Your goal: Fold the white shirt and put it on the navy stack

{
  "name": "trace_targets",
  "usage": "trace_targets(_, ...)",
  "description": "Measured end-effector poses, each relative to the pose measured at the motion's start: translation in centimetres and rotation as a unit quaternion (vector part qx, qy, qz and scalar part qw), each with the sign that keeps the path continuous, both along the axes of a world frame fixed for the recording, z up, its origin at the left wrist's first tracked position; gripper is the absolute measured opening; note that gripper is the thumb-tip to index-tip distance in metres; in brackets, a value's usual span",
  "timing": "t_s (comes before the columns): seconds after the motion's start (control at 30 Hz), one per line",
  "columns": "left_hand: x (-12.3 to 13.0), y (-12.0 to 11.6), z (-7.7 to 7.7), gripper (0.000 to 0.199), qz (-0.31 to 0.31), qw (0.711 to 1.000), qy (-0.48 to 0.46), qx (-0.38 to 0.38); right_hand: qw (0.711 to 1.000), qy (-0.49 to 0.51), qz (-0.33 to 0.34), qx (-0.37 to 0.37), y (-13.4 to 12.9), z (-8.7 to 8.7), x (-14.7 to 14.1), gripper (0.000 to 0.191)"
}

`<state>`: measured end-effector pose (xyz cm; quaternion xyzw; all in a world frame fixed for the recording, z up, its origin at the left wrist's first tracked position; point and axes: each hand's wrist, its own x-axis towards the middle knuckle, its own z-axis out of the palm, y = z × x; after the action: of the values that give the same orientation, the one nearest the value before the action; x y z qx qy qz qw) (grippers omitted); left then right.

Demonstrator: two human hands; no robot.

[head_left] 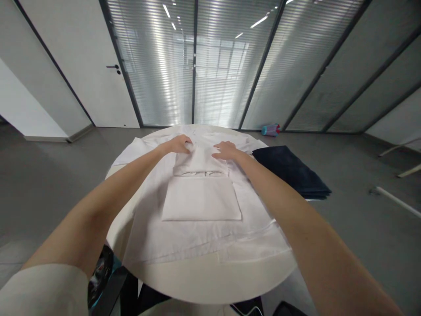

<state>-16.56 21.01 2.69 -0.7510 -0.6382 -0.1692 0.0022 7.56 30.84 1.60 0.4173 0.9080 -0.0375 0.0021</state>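
Both hands on the white shirt (200, 197) spread over the round surface (210, 281), left hand (179, 144) curled, fingers pinching cloth at the far edge, right hand (226, 150) flat, fingers together (folded panel nearer, long axis left-right).

White shirt (197, 228) on a white round counter (213, 281); a plain white folded piece (201, 199) on top; dark navy folded cloth (291, 171) beside; grey floor (42, 184).

Setting: office. Glass partition wall (210, 66) with slatted blinds, white door (95, 66), grey floor (49, 175), round white counter (204, 276).
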Motion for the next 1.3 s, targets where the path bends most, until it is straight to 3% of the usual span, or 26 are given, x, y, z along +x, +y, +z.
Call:
trace_targets(0.1, 0.9, -0.8, 1.9, 0.026, -0.027, 0.999, 0.003, -0.035, 1.0, -0.006, 0.013, 0.006, -1.0, 0.9, 0.1, 0.064)
trace_targets(0.2, 1.4, -2.9, 4.1, 0.032, -0.011, 1.0, 0.0, -0.018, 0.998, 0.019, 0.008, 0.051, -2.8, 3.3, 1.1, 0.06)
trace_targets(0.33, 2.2, -9.0, 5.8, 0.038, -0.002, 0.999, -0.019, 0.032, 0.97, 0.108, 0.065, 0.207, -9.1, 6.5, 4.4, 0.035)
trace_targets(0.4, 3.4, -13.5, 5.1, 0.032, -0.042, 0.996, -0.007, 0.08, 0.954, 0.124, 0.099, 0.253, -13.9, 6.1, 6.9, 0.024)
trace_targets(0.47, 4.8, -18.1, 3.1, 0.022, -0.115, 0.987, 0.056, 0.1, 0.952, 0.096, 0.13, 0.261, -18.7, 4.2, 9.3, 0.016)
trace_targets(0.53, 6.1, -21.8, 0.7, 0.027, -0.188, 0.971, 0.128, 0.074, 0.953, 0.051, 0.189, 0.232, -22.4, 1.7, 11.4, 0.018)
trace_targets(0.6, 6.8, -24.0, -1.0, 0.028, -0.224, 0.961, 0.15, 0.055, 0.955, 0.038, 0.228, 0.184, -24.4, 0.0, 12.6, 0.016)
trace_targets(0.67, 7.2, -24.7, -1.1, 0.022, -0.239, 0.961, 0.137, 0.031, 0.96, 0.056, 0.239, 0.133, -24.9, 0.0, 12.9, 0.012)
trace_targets(0.73, 7.7, -24.4, 0.2, 0.031, -0.237, 0.966, 0.108, 0.008, 0.964, 0.092, 0.231, 0.095, -24.6, 1.2, 12.1, 0.024)
trace_targets(0.8, 8.5, -23.5, 1.5, 0.039, -0.203, 0.977, 0.07, 0.012, 0.964, 0.137, 0.212, 0.084, -23.9, 2.6, 10.4, 0.034)
trace_targets(0.87, 9.4, -22.3, 1.7, 0.043, -0.153, 0.987, 0.034, 0.038, 0.962, 0.177, 0.183, 0.094, -23.3, 2.8, 8.3, 0.043)
trace_targets(1.0, 9.6, -20.2, -1.8, 0.055, -0.119, 0.992, 0.037, 0.019, 0.974, 0.143, 0.159, 0.07, -22.4, -0.6, 5.8, 0.06)
trace_targets(1.1, 8.0, -19.9, -4.4, 0.06, -0.126, 0.99, 0.053, -0.012, 0.98, 0.111, 0.162, 0.032, -21.8, -3.2, 6.5, 0.069)
trace_targets(1.2, 6.8, -21.2, -4.6, 0.058, -0.106, 0.993, 0.049, 0.009, 0.983, 0.125, 0.128, 0.037, -20.8, -3.5, 8.2, 0.066)
trace_targets(1.3, 7.0, -23.4, -3.8, 0.055, -0.123, 0.989, 0.054, 0.063, 0.99, 0.126, -0.018, 0.065, -19.2, -2.8, 9.4, 0.066)
